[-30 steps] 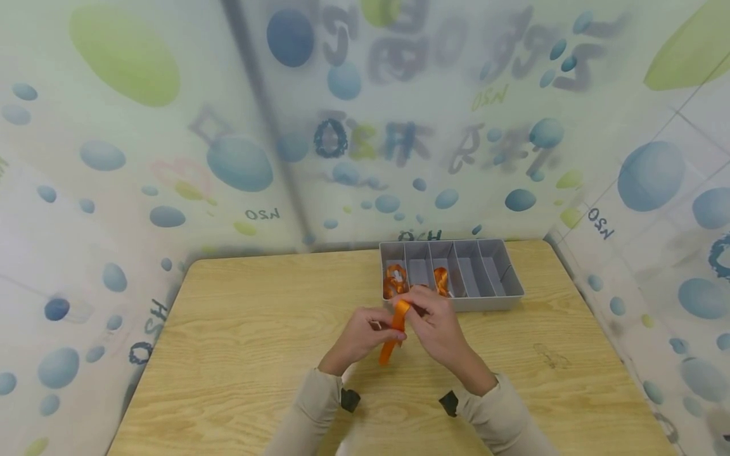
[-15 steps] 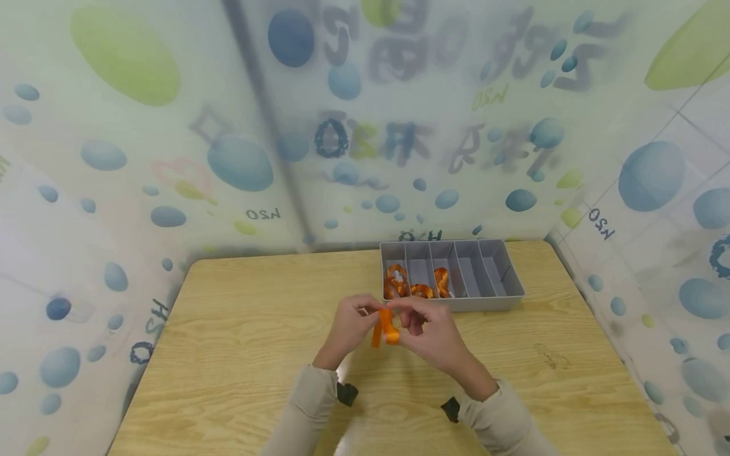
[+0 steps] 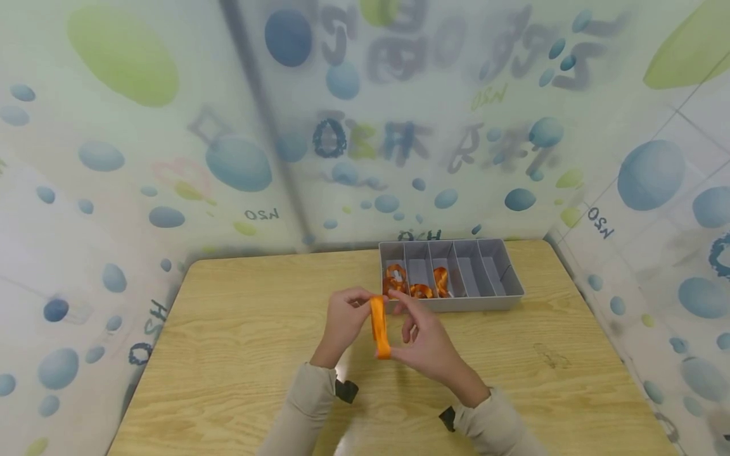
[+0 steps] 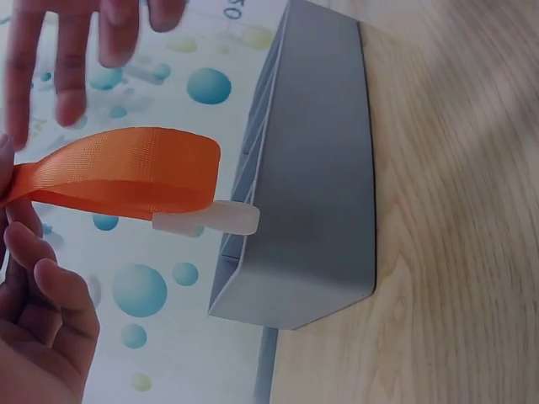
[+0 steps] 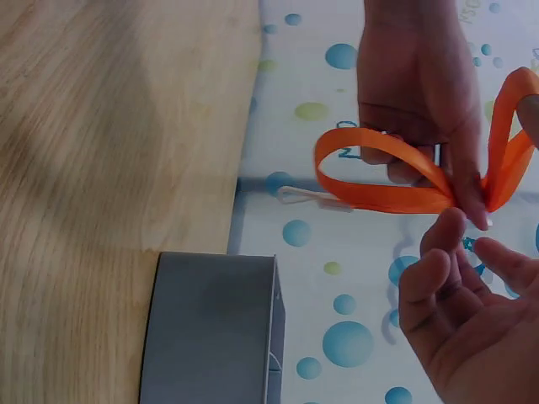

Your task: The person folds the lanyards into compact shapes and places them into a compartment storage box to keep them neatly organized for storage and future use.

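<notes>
An orange ribbon lanyard [image 3: 379,324] hangs folded in loops between the two hands. My left hand [image 3: 342,324] pinches its folds at the top with thumb and fingertip. My right hand [image 3: 426,347] has its thumb at the near end of a loop, drawing it out, while its other fingers bend toward the left fingertips. A white plastic clip [image 4: 206,217] is on the lanyard, beside a hanging loop in the left wrist view. In the right wrist view the left hand [image 5: 421,93] is above and the right hand [image 5: 472,311] below.
A grey divided box [image 3: 479,305] stands at the back of the wooden table [image 3: 256,329], just beyond the hands. Several of its compartments show; orange lanyards [image 3: 395,280] lie coiled in the three leftmost ones. A patterned wall [image 3: 353,190] rises behind the table.
Both hands have shifted slightly left. The lanyard has gone from a loose bend to a longer, drawn-out loop, and the right thumb has moved nearer the table's front.
</notes>
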Demonstrator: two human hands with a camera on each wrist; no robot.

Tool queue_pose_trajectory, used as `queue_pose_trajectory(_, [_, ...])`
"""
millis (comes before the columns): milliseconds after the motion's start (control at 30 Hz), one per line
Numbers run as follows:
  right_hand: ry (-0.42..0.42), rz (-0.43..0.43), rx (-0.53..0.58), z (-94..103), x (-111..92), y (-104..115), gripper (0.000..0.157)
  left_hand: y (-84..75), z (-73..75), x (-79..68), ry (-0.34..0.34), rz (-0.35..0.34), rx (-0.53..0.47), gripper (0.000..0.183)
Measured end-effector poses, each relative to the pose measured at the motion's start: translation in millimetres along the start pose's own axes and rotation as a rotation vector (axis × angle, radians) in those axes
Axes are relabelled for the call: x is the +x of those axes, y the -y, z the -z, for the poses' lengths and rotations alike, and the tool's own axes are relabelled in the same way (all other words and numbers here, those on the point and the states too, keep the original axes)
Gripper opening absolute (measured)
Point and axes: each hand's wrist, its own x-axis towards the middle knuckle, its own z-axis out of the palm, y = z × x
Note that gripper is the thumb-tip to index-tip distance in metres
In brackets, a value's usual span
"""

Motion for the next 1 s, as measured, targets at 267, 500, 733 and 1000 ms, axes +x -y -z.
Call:
queue_pose_trajectory(267, [0.002,-0.045,-0.055,-3.2,-1.7,-7.4,0.090,22.6,-6.9,3.6,-0.036,0.072,-0.099,0.009])
queue_pose_trajectory(500, [0.035,-0.062,-0.035,-4.1,-1.0,-16.7,0.075,17.5,-9.0,0.0,0.012,0.007,-0.162,0.009])
queue_pose_trajectory(733, [0.104,-0.064,0.044,-4.4,1.0,-23.3,0.050,13.4,-11.6,-1.2,0.047,0.016,-0.179,0.010])
queue_pose_trajectory(1000, [0.116,0.020,0.128,-7.4,-1.4,-22.5,0.005,1.9,-10.3,0.6,0.044,0.070,-0.150,0.009])
